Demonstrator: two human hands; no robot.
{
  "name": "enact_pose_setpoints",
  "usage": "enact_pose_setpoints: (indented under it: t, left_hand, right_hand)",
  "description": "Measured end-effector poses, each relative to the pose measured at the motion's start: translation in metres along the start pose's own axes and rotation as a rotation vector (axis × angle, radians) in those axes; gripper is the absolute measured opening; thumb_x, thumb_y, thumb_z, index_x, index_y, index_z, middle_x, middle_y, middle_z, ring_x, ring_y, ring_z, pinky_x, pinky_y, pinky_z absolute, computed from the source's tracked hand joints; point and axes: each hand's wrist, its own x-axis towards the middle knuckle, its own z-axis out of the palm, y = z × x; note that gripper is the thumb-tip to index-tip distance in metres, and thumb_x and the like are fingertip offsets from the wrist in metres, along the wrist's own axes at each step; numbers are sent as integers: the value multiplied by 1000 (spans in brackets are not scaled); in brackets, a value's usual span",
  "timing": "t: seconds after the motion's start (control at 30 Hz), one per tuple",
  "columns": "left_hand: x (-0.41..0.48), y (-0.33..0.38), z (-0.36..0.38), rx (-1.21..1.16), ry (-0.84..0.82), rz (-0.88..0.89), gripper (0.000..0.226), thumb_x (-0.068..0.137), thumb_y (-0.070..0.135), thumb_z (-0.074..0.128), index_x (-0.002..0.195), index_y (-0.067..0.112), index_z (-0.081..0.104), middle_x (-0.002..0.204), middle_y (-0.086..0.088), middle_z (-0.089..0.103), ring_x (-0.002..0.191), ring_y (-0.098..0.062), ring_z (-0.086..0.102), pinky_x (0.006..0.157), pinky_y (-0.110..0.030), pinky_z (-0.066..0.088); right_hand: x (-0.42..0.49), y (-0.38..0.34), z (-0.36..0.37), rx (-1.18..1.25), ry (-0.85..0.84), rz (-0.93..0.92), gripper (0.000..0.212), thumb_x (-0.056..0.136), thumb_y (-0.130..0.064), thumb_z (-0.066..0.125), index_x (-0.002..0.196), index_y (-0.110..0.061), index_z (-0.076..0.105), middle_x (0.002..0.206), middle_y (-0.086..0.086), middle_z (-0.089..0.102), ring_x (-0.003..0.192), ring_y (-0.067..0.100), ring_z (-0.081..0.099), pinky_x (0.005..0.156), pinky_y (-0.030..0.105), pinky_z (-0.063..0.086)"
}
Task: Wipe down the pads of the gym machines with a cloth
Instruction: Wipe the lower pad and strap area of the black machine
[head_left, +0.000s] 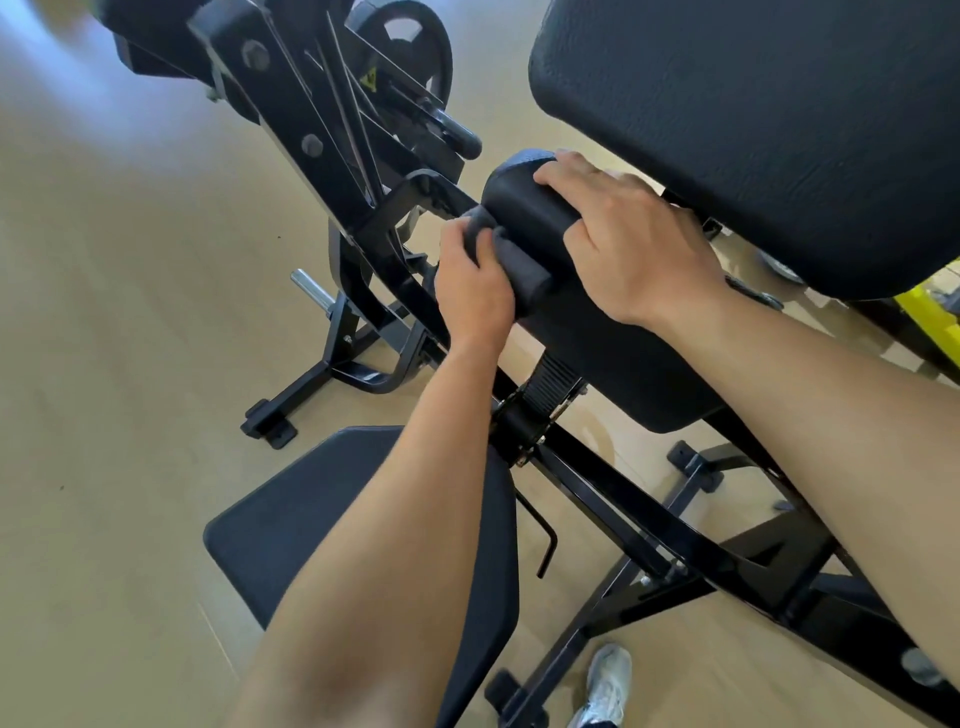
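HEAD CAMERA: A person leans over a black gym machine (623, 499) standing on a tan floor (104, 364). The left hand (475, 293) has its fingers curled round a bunched dark grey cloth (517, 262) and holds it against the near end of a black roller pad (519, 208). The right hand (641, 249) clasps the same pad from above, with the fingers draped over its top and the thumb against its near side. A large back pad (753, 130) fills the upper right. A flat seat pad (291, 530) lies under the left forearm. A black wheel (410, 39) sits at the top, and a grey shoe (608, 680) at the bottom edge.
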Motion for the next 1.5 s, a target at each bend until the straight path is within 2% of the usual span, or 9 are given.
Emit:
enact_pose_setpoints:
  t: [0.23,0.4,0.63,0.8,0.9,1.07,1.17,1.27,1.5]
  left_hand:
    - [-93,-36,36,113,-104,-76,11,102,25,51,93,26,45,91,7,57,78,-11,54,69,-26,38]
    - [-158,-50,40,245,-424,-6,6,100,29,53,97,26,49,95,4,60,86,-15,56,74,-34,46]
    - [-33,-14,18,-12,171,-18,18,97,21,61,107,7,66,112,-6,58,102,-14,54,90,-24,44]
    - [-79,-15,61,-103,193,-140,46,104,22,48,149,25,43,135,4,59,120,-8,54,100,-18,38]
    - [-116,-31,73,-51,91,-143,56,106,23,41,157,40,24,123,4,66,110,-15,63,97,-24,46]
    - [-173,-61,69,61,-148,29,56,106,22,31,157,44,16,149,2,52,132,-15,54,107,-34,47]
    - [-198,-58,71,8,-196,-152,58,96,50,21,144,26,42,96,6,66,76,5,58,68,-13,45]
    - [-179,-49,73,-108,-66,-376,25,107,29,37,97,15,55,65,7,52,51,-3,44,53,-20,35]
    - [-73,-25,58,-92,214,-435,26,107,25,38,104,14,62,89,3,60,83,-17,59,73,-29,40]
  right_hand:
    - [-2,-3,1,-38,4,0,47,92,-12,35,137,-25,43,154,-10,39,123,31,48,83,52,50]
    - [-2,-5,-2,-34,-7,10,47,92,-12,33,136,-27,42,152,-11,39,119,33,48,85,52,48]
    - [-2,-6,-3,-33,7,7,46,90,-13,34,134,-26,43,148,-8,44,119,33,49,86,54,49]
    - [-3,-4,-1,-53,22,-1,44,91,-12,34,133,-23,45,150,-7,44,119,32,50,85,53,49]
    - [-2,-3,1,-69,29,-16,44,92,-12,33,132,-23,45,150,-7,43,119,32,50,83,52,48]
    - [-1,-3,2,-67,37,-20,43,92,-12,33,132,-24,44,149,-7,44,116,32,50,81,51,47]
    - [-2,-2,1,-72,27,-15,44,93,-12,33,133,-25,43,149,-6,44,116,32,50,81,51,47]
    - [-2,-2,1,-73,26,-15,45,92,-13,32,133,-25,44,148,-6,44,116,32,50,80,50,49]
    - [1,0,5,-89,48,-36,44,90,-14,31,130,-24,45,145,-7,46,112,30,52,78,53,52]
